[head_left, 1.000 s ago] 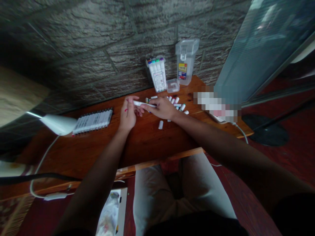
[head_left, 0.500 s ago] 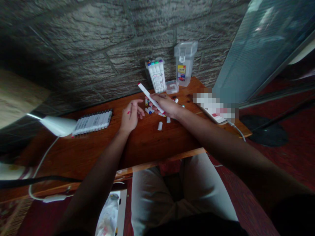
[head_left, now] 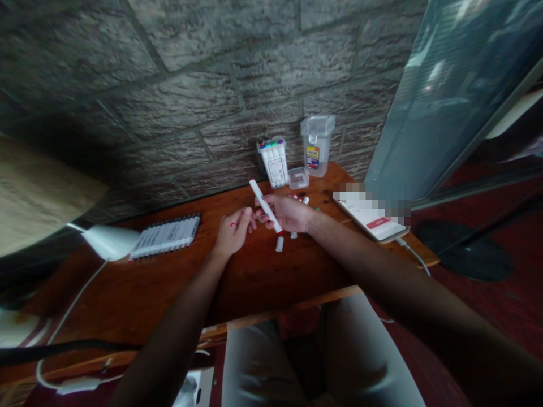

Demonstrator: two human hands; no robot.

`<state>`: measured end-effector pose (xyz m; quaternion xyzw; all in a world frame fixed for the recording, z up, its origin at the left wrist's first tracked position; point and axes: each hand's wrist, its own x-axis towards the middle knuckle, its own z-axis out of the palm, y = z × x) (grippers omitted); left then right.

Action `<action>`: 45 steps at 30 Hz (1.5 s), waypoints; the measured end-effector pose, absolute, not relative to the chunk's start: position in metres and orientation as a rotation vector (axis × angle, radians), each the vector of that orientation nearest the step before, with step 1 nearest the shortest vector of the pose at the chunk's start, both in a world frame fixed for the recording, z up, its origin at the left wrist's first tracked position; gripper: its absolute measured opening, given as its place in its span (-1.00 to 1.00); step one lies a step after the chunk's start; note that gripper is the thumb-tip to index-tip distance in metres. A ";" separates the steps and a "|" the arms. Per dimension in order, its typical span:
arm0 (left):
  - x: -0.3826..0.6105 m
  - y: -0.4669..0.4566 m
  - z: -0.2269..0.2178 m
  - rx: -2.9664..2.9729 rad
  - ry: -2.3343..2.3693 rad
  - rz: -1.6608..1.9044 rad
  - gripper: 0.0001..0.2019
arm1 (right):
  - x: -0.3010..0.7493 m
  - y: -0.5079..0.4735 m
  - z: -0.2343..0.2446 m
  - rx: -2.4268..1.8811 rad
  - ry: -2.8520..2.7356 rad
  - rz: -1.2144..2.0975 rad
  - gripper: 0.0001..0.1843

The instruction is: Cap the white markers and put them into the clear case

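My right hand (head_left: 289,214) grips a white marker (head_left: 264,204) with a red end; the marker is tilted, its far tip pointing up and away. My left hand (head_left: 235,232) hovers just left of it over the wooden desk (head_left: 169,277), fingers loosely curled, with a small red thing at the fingertips that I cannot make out. Loose white caps (head_left: 279,243) lie on the desk under and behind my right hand. A standing pack of markers (head_left: 274,162) and a clear plastic box (head_left: 316,144) are at the back by the wall.
A flat row of markers (head_left: 166,236) lies at the left, next to a white lamp head (head_left: 111,242). A small clear lid (head_left: 298,178) sits by the box. A phone (head_left: 373,217) with a cable lies at the right edge. A stone wall is behind.
The marker went from lying level between both hands to being held tilted in my right hand alone. My left hand let go and stayed beside it. The view shifted downward.
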<state>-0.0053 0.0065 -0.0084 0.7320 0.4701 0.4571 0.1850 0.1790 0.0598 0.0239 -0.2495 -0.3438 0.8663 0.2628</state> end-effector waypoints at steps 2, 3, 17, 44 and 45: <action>-0.006 0.008 -0.010 2.051 1.351 1.370 -0.60 | 0.179 0.058 0.024 -0.672 -0.981 2.348 -0.86; -0.008 0.009 -0.010 2.044 1.376 1.434 -0.67 | 0.180 0.057 0.023 -0.671 -1.008 2.345 -0.88; -0.024 0.020 -0.011 2.433 1.340 1.394 -0.89 | 0.184 0.063 0.019 -0.724 -1.173 2.327 -0.85; -0.025 0.026 -0.020 1.886 1.666 1.561 -0.80 | 0.200 0.071 0.039 -0.800 -0.443 2.053 -0.34; -0.026 0.026 -0.020 1.819 1.677 1.568 -0.79 | 0.204 0.073 0.041 -0.764 -0.346 2.075 -0.36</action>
